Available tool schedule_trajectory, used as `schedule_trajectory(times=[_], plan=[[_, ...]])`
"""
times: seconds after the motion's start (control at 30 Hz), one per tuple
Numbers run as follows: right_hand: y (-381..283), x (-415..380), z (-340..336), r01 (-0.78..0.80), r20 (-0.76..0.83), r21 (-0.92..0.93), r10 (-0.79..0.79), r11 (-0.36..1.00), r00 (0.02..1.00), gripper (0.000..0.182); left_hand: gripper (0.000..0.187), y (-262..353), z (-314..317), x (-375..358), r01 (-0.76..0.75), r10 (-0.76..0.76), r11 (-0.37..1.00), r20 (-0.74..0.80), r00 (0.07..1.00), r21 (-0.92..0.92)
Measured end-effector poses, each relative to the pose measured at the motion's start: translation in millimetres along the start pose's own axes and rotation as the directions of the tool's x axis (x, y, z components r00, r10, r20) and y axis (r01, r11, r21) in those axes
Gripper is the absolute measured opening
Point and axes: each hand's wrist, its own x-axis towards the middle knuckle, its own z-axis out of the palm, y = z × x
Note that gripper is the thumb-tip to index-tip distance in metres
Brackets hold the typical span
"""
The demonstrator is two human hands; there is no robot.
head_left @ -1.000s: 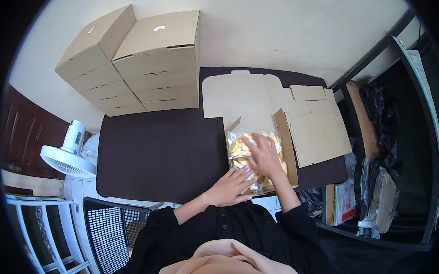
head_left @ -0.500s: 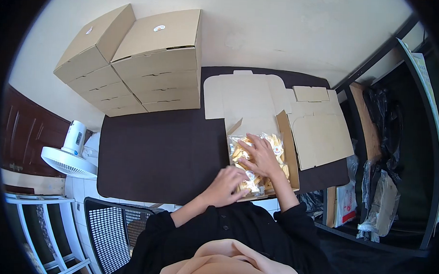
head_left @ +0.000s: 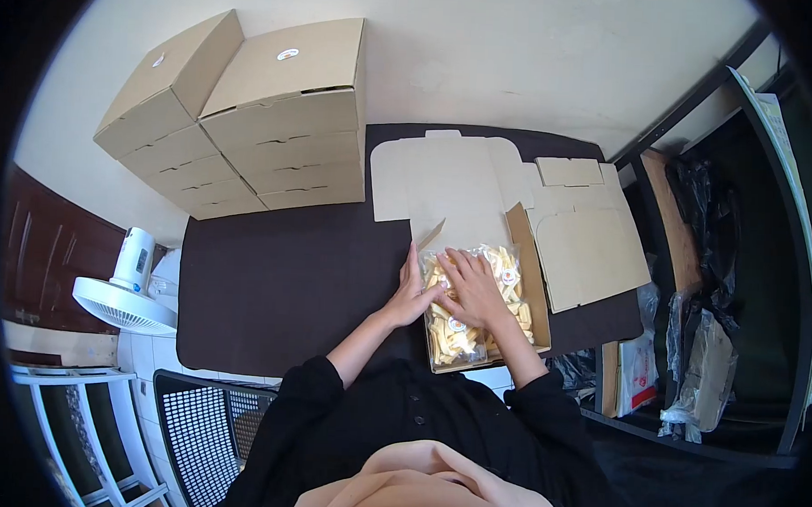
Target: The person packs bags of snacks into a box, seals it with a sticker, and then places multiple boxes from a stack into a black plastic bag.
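An open cardboard box point(head_left: 532, 298) stands at the table's front edge, its lid point(head_left: 453, 179) folded back flat behind it. Inside lie clear plastic bags of pale yellow snack pieces point(head_left: 457, 340) with round stickers. My right hand point(head_left: 474, 292) rests on top of the bags with fingers spread. At the box's left wall is my left hand point(head_left: 411, 292), fingers stretched upward along the side and thumb reaching over the bags towards the right hand. Part of the bags is hidden beneath my hands.
Closed cardboard boxes point(head_left: 286, 115) are stacked at the back left of the dark-covered table point(head_left: 288, 294). Flattened cardboard boxes point(head_left: 590, 242) lie to the right. A white fan point(head_left: 132, 284) and a mesh chair point(head_left: 203, 434) are on the left; a black rack point(head_left: 696, 130) stands right.
My left hand has moved up and away from the front of the bags to the box's left side. My right hand has shifted slightly lower and left, still on the bags.
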Motion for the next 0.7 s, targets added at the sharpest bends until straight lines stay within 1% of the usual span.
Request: schedule_trajectory(times=[0.07,0.1,0.17,0.2,0.23,0.27,0.33,0.4,0.43,0.47,0.5,0.53,0.6,0.63,0.67,0.7], plan=[[0,-1,0,-0.003,0.004,-0.005,0.003,1.000,1.000,0.069,0.081,4,-1,-1,-0.011,0.010,0.999,0.021,1.000,0.050],[0,0,0,-0.002,0.007,-0.010,0.002,1.000,1.000,0.070,0.081,6,-3,-1,-0.011,0.010,0.999,0.023,1.000,0.050],[-1,0,-4,-0.019,0.033,0.021,0.018,1.000,0.999,0.071,0.081,7,-9,0,0.057,-0.058,0.998,-0.024,0.998,-0.040],[-2,0,-7,-0.033,0.061,0.052,0.030,0.998,0.998,0.072,0.081,-1,-8,1,0.058,-0.059,0.998,-0.024,0.998,-0.040],[-2,0,-9,-0.032,0.062,0.052,0.029,0.998,0.998,0.072,0.077,-11,-7,4,0.042,-0.046,0.996,-0.044,0.998,-0.083],[-2,0,-11,-0.049,0.053,0.072,0.045,0.996,0.998,0.073,0.074,-22,-7,6,0.025,-0.034,0.992,-0.066,0.997,-0.125],[-2,-1,-20,-0.066,0.044,0.091,0.062,0.994,0.997,0.074,0.071,-18,-13,3,0.023,-0.032,0.993,-0.074,0.997,-0.118],[1,-5,-33,-0.108,-0.013,0.156,0.111,0.982,0.994,0.075,0.070,-12,-23,-2,0.048,-0.073,0.979,-0.119,0.990,-0.200],[3,-8,-40,-0.106,-0.013,0.155,0.110,0.982,0.994,0.075,0.068,-7,-31,-6,0.050,-0.081,0.976,-0.137,0.987,-0.214],[7,-13,-46,-0.148,-0.062,0.144,0.158,0.978,0.985,0.074,0.067,-10,-38,-10,0.040,-0.076,0.974,-0.156,0.985,-0.222],[12,-19,-51,-0.190,-0.111,0.135,0.205,0.972,0.972,0.073,0.066,-11,-47,-15,0.047,-0.093,0.970,-0.189,0.978,-0.238],[19,-25,-52,-0.188,-0.110,0.135,0.203,0.973,0.973,0.073,0.065,-10,-56,-22,0.053,-0.111,0.966,-0.221,0.969,-0.254],[28,-40,-52,-0.300,-0.198,0.173,0.332,0.938,0.922,0.072,0.063,-6,-73,-40,0.039,-0.125,0.966,-0.329,0.936,-0.256],[27,-45,-56,-0.348,-0.209,0.181,0.382,0.920,0.900,0.069,0.061,-6,-82,-50,0.049,-0.151,0.965,-0.392,0.907,-0.259],[28,-51,-56,-0.342,-0.205,0.181,0.375,0.922,0.904,0.069,0.060,-6,-89,-60,0.060,-0.178,0.963,-0.454,0.873,-0.263],[30,-57,-56,-0.370,-0.200,0.186,0.404,0.910,0.893,0.067,0.059,-5,-97,-73,0.071,-0.209,0.958,-0.509,0.835,-0.278]])
